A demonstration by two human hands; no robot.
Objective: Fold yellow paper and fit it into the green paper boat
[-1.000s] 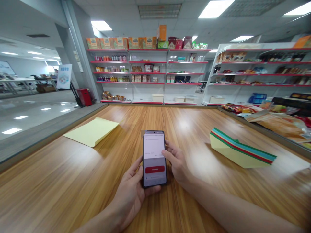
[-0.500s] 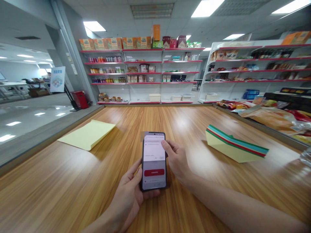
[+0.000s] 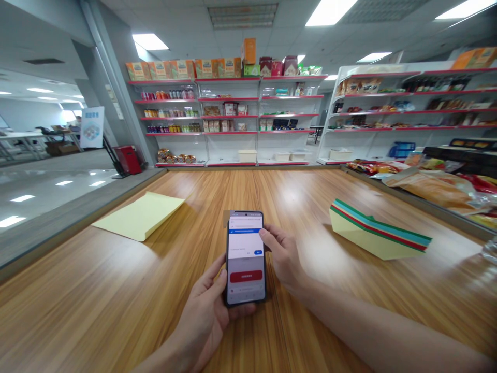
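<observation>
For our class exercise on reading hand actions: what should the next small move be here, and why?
Probably, the right hand should lower its thumb to the small blue button on the phone and tap it. The thumb is at the right end of a blue-highlighted row, the button sits lower down, and the left hand supports the phone.

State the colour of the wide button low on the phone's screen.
The button is red; the head view shows it.

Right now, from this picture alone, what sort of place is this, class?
Probably a small shop or mock-up, perhaps inside an office: red-edged shelves hold rows of bottles or cans, orange boxes line the top, and white desks stand far left.
</observation>
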